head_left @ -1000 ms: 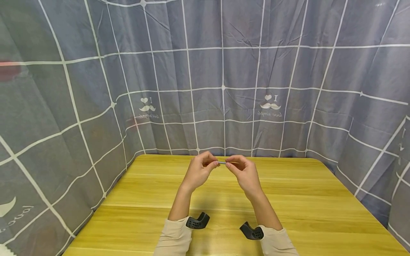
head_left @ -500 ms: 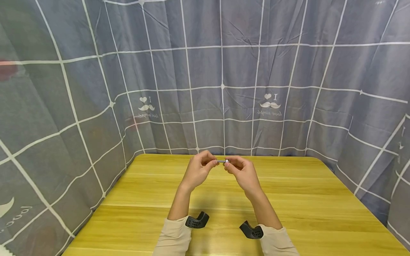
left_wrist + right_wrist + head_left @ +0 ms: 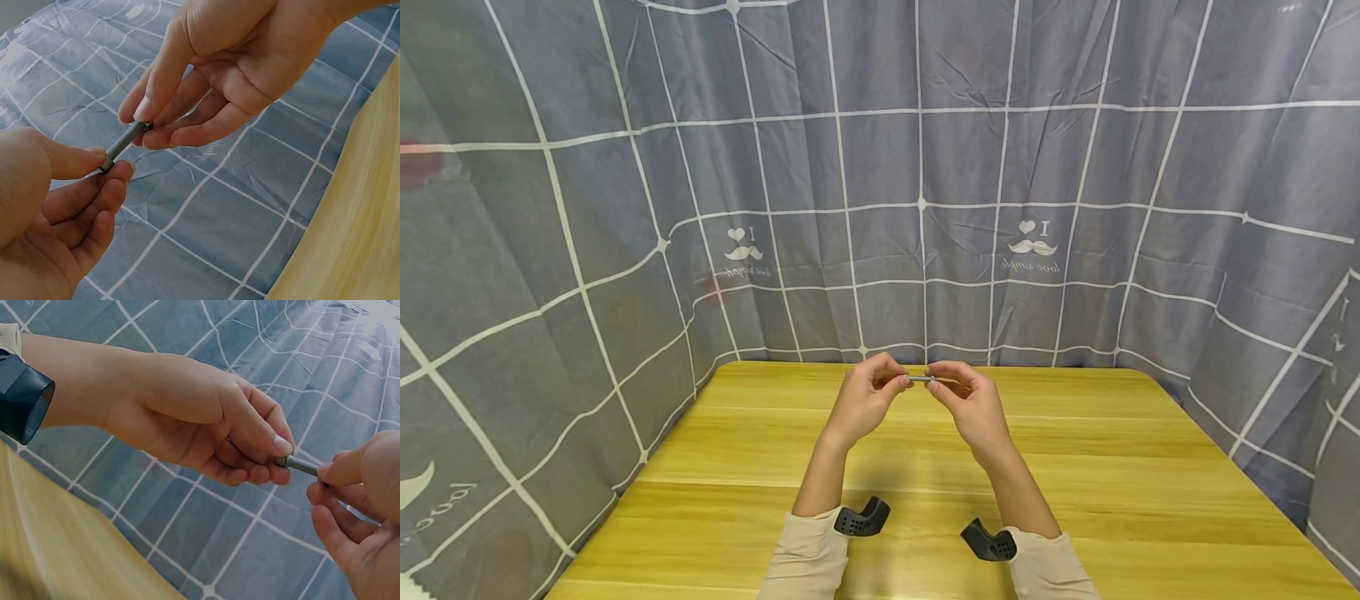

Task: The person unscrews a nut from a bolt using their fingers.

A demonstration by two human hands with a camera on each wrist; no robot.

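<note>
A small grey threaded bolt [image 3: 921, 378] is held level between both hands, above the table's far part. My left hand [image 3: 861, 404] pinches its thicker end, apparently the head [image 3: 107, 164], between thumb and forefinger. At the other end, the thumb and forefinger of my right hand [image 3: 976, 408] pinch a small dark nut [image 3: 149, 125], partly hidden by the fingertips. Bare thread shows between the two hands in the left wrist view. The right hand's other fingers are loosely bent beneath.
A yellow wood-grain table [image 3: 917, 517] lies below the hands. Grey curtains [image 3: 887, 167] with white grid lines hang behind it and at both sides. Black wrist mounts [image 3: 862, 517] sit at the sleeve cuffs.
The right fingers parted from the nut half a second ago, showing its bright side, and now close over it again. The left hand keeps its hold almost unmoved.
</note>
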